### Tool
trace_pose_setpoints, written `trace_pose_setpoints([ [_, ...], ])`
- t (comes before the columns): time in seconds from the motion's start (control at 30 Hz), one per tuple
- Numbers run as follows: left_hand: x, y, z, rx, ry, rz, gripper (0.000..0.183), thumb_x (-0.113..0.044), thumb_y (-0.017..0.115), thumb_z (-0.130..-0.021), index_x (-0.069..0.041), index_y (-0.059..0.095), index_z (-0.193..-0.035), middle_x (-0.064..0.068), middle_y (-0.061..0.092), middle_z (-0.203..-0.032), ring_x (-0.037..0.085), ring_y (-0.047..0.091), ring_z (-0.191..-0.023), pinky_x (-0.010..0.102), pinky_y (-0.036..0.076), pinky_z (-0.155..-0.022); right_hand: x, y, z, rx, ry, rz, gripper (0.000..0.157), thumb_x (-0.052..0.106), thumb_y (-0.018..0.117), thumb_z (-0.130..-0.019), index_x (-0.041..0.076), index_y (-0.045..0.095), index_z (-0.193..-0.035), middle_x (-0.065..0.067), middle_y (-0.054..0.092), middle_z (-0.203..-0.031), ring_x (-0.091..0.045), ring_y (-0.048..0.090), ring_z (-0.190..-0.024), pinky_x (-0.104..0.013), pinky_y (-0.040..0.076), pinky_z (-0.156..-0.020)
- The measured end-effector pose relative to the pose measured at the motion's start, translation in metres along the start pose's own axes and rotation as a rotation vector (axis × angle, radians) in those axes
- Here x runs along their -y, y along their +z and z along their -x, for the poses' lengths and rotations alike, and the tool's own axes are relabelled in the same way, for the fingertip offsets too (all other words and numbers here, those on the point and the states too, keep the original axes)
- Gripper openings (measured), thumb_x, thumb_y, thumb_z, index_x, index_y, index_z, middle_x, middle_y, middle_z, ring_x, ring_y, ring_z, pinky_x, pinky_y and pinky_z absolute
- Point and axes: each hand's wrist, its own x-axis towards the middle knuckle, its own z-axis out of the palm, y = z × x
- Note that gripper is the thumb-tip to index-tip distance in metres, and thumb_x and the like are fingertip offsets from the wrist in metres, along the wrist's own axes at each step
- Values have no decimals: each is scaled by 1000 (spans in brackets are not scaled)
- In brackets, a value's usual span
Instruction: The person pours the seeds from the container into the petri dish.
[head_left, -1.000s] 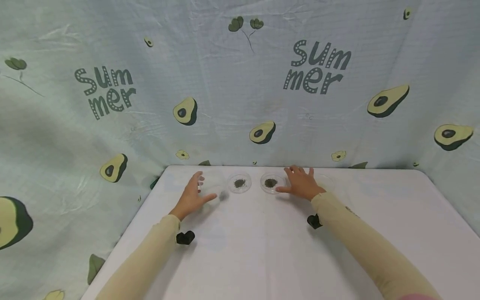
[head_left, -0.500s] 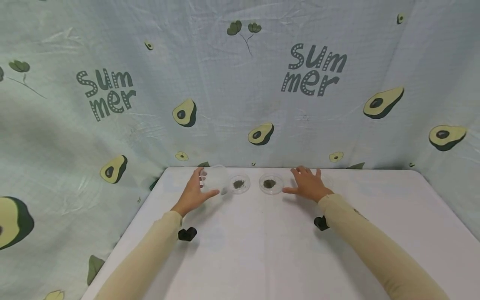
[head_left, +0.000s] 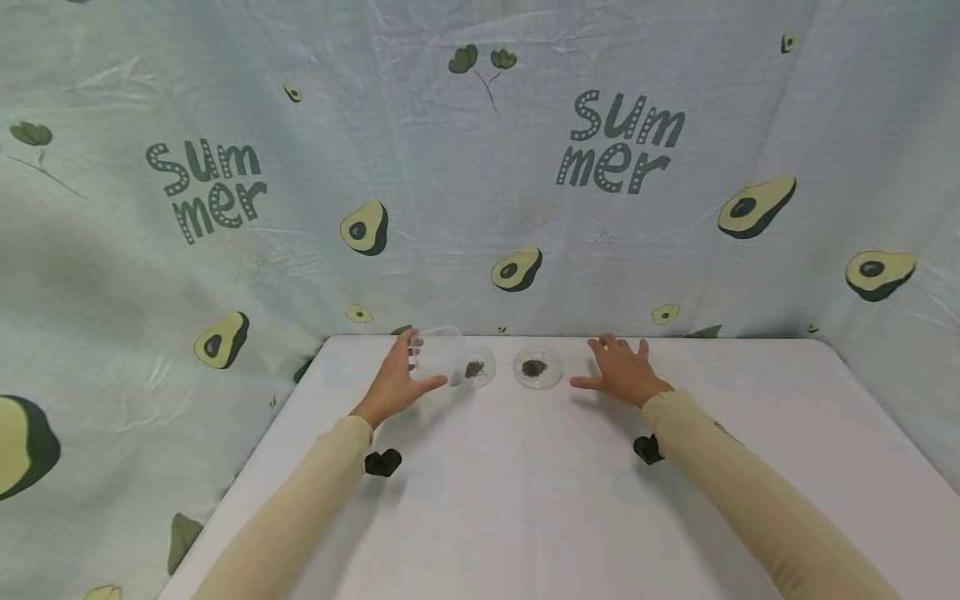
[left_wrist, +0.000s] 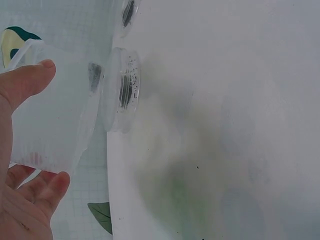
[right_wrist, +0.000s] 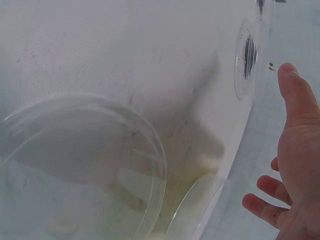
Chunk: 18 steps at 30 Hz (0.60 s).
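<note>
My left hand [head_left: 397,379] grips a translucent plastic cup [head_left: 437,354], thumb on one side and fingers on the other. Dark powder [left_wrist: 95,76] has gathered in a lower corner of the tilted cup. In the head view the cup overlaps the left edge of the left petri dish [head_left: 489,380], which bears a small heap of dark powder. A second petri dish [head_left: 555,377] with a similar heap lies to its right. My right hand [head_left: 622,371] hovers right of that dish, fingers spread and holding nothing.
Clear round lids or dishes lie below the right hand, a large one [right_wrist: 156,145] and another [right_wrist: 192,205] partly overlapped by it. The white table [head_left: 525,500] ends at the printed curtain [head_left: 450,167] right behind the dishes.
My left hand has raised the cup and carried it right, closer to the left petri dish. My right hand has drawn away to the right from the second dish.
</note>
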Motion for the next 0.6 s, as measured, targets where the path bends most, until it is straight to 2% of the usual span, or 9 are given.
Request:
trace_pose_setpoints([
  [0.6, -17, 12, -11, 18, 22, 13, 99, -34, 79, -80, -12, 16, -152, 15, 39, -146, 34, 43, -134, 48, 44, -106, -26, -10, 17, -3, 38, -13, 87, 59, 64, -84, -1, 40, -143, -27, 40, -143, -48, 38, -131, -79, 10, -105],
])
